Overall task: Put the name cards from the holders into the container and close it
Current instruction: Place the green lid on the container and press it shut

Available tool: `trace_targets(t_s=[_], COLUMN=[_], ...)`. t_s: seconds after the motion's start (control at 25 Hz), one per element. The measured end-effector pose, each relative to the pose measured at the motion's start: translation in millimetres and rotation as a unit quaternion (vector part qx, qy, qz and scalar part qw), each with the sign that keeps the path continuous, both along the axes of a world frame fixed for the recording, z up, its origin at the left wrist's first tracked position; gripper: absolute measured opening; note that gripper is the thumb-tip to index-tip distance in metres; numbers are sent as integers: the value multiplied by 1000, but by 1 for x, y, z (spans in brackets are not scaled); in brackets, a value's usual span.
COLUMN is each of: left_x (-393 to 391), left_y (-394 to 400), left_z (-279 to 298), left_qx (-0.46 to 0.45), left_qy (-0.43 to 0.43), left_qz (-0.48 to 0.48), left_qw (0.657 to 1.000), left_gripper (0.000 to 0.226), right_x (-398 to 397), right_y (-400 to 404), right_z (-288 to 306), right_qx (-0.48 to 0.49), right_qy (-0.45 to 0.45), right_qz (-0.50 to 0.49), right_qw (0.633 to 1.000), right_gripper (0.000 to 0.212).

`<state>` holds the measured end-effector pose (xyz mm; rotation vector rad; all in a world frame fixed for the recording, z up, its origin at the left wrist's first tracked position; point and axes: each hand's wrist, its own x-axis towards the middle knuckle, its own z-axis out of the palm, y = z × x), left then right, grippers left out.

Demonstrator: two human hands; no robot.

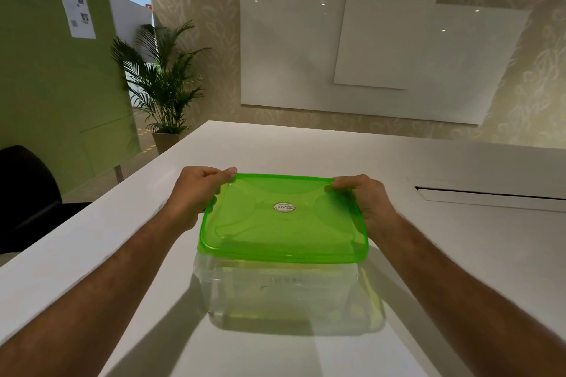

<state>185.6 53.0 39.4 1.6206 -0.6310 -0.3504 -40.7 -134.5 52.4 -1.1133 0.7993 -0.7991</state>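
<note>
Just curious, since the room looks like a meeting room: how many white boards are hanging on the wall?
2. A wide white board hangs low on the wall behind the table; a smaller white panel overlaps its upper right part. More could be out of view.

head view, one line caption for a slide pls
Left hand and right hand grip the far corners of a green lid sitting on a clear plastic container on a white table.
</note>
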Motion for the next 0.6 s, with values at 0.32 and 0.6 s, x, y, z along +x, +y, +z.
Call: trace_targets(t_s=[0.32,0.6], left_x=[4,-1], left_y=[7,6], left_z=[-16,-23], left_qx=[23,70], left_qy=[-51,-85], left_qz=[32,46], left_qw=[998,993], left_gripper=[30,28], right_x=[4,0], right_y=[9,12], right_z=[-18,-33], right_qx=[-89,-69], right_qy=[16,40], right_qz=[-31,-27], right_qw=[995,996], right_gripper=[13,8])
